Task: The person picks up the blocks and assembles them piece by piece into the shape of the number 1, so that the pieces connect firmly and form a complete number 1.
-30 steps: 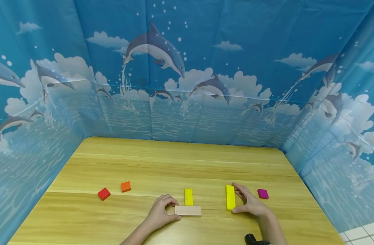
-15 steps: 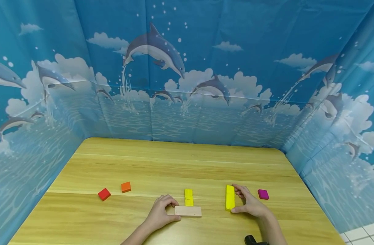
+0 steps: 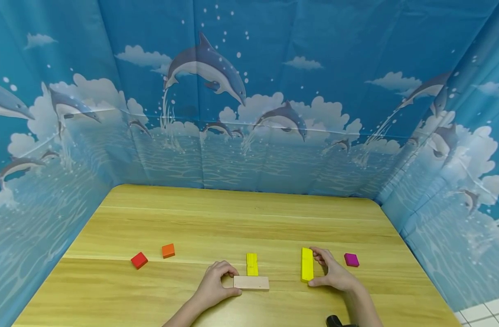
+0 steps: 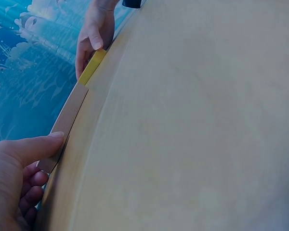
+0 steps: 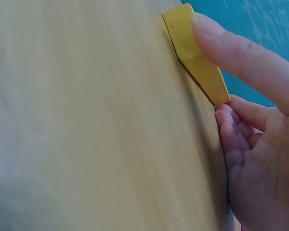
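With thumb and fingers, my left hand [image 3: 213, 285] holds the left end of a plain wooden block [image 3: 251, 283] that lies crosswise on the table. Right behind this block, a smaller yellow block [image 3: 252, 264] points away from me, and the two form a T shape in the head view. Farther right, my right hand [image 3: 334, 271] pinches a long yellow block [image 3: 307, 264] lengthwise, thumb at the near end and fingers at the far end. In the right wrist view the long yellow block [image 5: 195, 55] has a bent profile, its thumb-side end partly covered.
A red block [image 3: 139, 260] and an orange block [image 3: 168, 250] lie on the left of the wooden table [image 3: 233, 213]. A magenta block [image 3: 351, 260] sits beyond the right hand. Near the right wrist is a black object [image 3: 335, 321]. A dolphin-print curtain [image 3: 249, 150] surrounds the table's back and sides.
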`<state>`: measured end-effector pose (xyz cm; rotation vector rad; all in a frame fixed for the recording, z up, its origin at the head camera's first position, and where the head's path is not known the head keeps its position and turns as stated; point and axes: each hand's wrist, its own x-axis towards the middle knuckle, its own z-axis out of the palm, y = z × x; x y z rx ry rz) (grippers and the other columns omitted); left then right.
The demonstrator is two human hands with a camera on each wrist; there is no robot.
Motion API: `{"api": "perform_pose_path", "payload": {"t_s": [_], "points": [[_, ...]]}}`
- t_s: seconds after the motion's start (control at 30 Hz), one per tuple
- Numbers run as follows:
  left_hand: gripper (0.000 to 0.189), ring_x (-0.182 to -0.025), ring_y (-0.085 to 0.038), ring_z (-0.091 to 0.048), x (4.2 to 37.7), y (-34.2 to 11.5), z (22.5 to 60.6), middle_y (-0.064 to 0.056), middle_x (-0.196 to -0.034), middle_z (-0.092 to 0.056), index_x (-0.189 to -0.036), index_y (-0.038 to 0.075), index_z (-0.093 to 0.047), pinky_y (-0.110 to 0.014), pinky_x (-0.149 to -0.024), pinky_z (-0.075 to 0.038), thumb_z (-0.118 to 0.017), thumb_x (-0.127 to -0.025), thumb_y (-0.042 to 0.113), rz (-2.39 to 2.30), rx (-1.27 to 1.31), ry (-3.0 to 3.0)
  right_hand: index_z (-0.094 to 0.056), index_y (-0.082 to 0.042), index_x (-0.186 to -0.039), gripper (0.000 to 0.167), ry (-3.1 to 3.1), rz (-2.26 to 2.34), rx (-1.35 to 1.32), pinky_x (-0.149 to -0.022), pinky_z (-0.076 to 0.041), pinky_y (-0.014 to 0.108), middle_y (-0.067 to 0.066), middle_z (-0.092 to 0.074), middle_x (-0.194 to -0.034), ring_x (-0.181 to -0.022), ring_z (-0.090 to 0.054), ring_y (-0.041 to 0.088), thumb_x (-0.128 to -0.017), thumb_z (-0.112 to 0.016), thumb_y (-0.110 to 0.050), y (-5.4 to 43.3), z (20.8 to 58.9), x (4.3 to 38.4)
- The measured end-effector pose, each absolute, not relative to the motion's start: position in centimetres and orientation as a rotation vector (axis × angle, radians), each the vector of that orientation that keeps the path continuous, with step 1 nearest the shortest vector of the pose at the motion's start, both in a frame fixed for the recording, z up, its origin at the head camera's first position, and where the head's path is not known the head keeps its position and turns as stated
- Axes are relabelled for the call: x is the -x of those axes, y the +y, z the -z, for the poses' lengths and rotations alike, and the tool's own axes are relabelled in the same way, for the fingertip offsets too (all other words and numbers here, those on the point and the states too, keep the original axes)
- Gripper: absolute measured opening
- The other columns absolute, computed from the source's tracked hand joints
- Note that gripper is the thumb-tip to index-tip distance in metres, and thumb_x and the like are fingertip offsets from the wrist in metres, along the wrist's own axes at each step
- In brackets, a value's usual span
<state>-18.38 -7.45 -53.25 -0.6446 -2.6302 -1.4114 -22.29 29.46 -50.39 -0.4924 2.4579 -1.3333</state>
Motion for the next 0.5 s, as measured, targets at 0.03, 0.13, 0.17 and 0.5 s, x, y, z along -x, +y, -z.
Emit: {"api": "perform_pose_path", "payload": {"t_s": [0.03, 0.13, 0.17, 0.5], "points": [[0.032, -0.08, -0.003, -0.044, 18.4, -7.4, 53.2, 0.018, -0.081, -0.052, -0.086, 0.024, -0.063, -0.035, -0.082, -0.033, -0.083, -0.062, 0.029, 1.413, 0.644, -2.63, -0.024, 0.003, -0.139, 0.091, 2.467, 1.328, 0.492, -0.091, -0.03, 0.012, 0.021, -0.03, -0.128, -0.116, -0.032, 0.033, -0.07, -0.079, -0.02, 29.5, 50.4, 22.3], [0.032, -0.08, -0.004, -0.044, 18.4, -7.4, 53.2, 0.018, -0.08, -0.052, -0.086, 0.024, -0.063, -0.034, -0.082, -0.034, -0.083, -0.062, 0.029, 1.414, 0.643, -2.631, -0.025, 0.002, -0.138, 0.09, 2.494, 1.322, 0.493, -0.091, -0.031, 0.014, 0.017, -0.033, -0.125, -0.111, -0.034, 0.025, -0.07, -0.079, -0.022, 29.5, 50.6, 22.4], [0.032, -0.08, -0.004, -0.044, 18.4, -7.4, 53.2, 0.018, -0.08, -0.052, -0.086, 0.024, -0.063, -0.034, -0.081, -0.034, -0.083, -0.062, 0.029, 1.414, 0.642, -2.632, -0.026, 0.003, -0.138, 0.09, 2.501, 1.324, 0.504, -0.09, -0.031, 0.014, 0.017, -0.034, -0.123, -0.109, -0.034, 0.023, -0.07, -0.079, -0.022, 29.5, 50.7, 22.4], [0.032, -0.08, -0.004, -0.044, 18.4, -7.4, 53.2, 0.018, -0.081, -0.052, -0.086, 0.023, -0.063, -0.034, -0.082, -0.034, -0.083, -0.062, 0.029, 1.415, 0.638, -2.634, -0.034, 0.003, -0.134, 0.086, 2.609, 1.323, 0.458, -0.081, -0.035, 0.02, 0.01, -0.04, -0.111, -0.094, -0.037, 0.013, -0.067, -0.081, -0.023, 29.0, 51.4, 22.5]]}}
